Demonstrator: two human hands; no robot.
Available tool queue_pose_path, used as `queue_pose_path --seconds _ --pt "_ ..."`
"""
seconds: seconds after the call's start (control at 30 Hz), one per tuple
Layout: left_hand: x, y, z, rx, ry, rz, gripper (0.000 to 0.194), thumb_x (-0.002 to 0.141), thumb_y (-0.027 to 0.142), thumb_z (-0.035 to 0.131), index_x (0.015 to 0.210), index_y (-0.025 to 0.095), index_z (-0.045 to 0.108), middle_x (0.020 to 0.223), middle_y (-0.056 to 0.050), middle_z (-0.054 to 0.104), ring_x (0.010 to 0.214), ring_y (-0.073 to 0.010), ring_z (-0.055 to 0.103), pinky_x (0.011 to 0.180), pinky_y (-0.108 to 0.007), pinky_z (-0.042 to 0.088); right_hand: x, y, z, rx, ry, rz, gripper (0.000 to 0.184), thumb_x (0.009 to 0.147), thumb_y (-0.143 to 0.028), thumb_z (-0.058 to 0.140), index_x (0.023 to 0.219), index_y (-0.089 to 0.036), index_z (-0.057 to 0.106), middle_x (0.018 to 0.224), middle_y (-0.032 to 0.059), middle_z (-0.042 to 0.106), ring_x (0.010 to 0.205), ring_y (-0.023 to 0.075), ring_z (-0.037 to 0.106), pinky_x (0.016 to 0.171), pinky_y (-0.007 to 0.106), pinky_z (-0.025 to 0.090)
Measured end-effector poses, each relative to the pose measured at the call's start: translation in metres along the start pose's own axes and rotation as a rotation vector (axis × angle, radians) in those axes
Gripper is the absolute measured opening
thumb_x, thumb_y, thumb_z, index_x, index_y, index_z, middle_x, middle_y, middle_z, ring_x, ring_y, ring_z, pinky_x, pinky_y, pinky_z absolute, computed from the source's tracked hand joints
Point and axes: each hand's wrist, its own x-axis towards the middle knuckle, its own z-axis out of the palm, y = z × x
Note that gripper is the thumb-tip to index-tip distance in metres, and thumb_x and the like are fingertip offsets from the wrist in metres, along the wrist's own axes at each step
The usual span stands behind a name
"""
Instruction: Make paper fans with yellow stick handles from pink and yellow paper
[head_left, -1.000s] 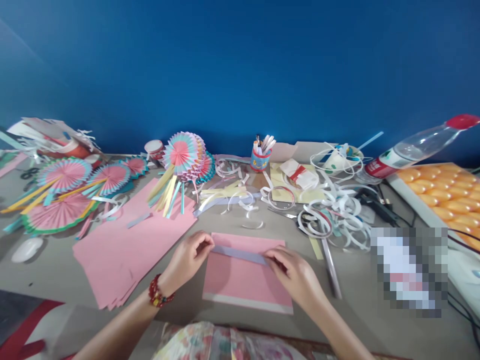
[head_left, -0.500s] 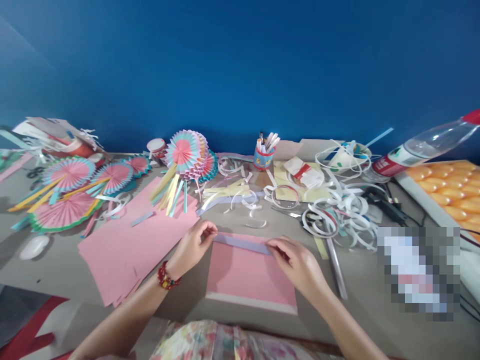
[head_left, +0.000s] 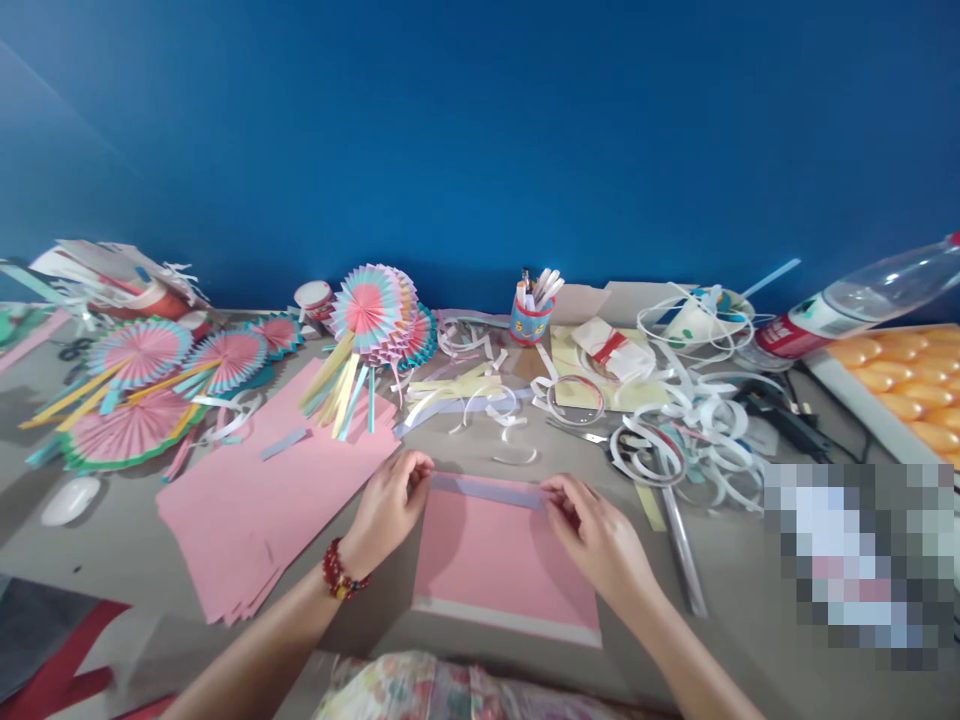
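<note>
A pink paper sheet (head_left: 499, 565) lies in front of me with a pale band (head_left: 510, 621) along its near edge. Across its far edge runs a lavender paper strip (head_left: 487, 490). My left hand (head_left: 391, 508), with a red bead bracelet above it, pinches the strip's left end at the sheet's far left corner. At the far right corner my right hand (head_left: 594, 528) pinches the other end, its fingers curled. The strip looks lined up along the edge; whether it is stuck down I cannot tell.
Left of the sheet lies a stack of pink paper (head_left: 277, 500), with pleated paper fans (head_left: 139, 425) beyond. A pen cup (head_left: 532, 316) stands by the blue wall. Curled white strips (head_left: 705, 415), scissors (head_left: 596, 437), a metal rod (head_left: 684, 555) and a plastic bottle (head_left: 840, 310) are on the right.
The lavender strip now lies closer along the sheet's far edge, with both hands still at its ends. The view has shifted slightly.
</note>
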Motion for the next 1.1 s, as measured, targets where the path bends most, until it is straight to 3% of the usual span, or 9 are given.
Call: queue_pose_path --seconds 1.1 --pt "0.0015 0.0073 0.0065 0.162 0.058 0.019 0.016 0.090 0.013 0.051 0.103 0.023 0.051 0.084 -0.001 0.062 0.076 -0.0196 0.062 0.073 -0.033 0.048 0.0023 0.0081 0.0051 0.030 0.040 0.056 0.011 0.090 -0.022 0.047 0.097 -0.025 0.055 0.077 -0.0014 0.070 0.062 0.0151 0.067 0.057 0.023 0.047"
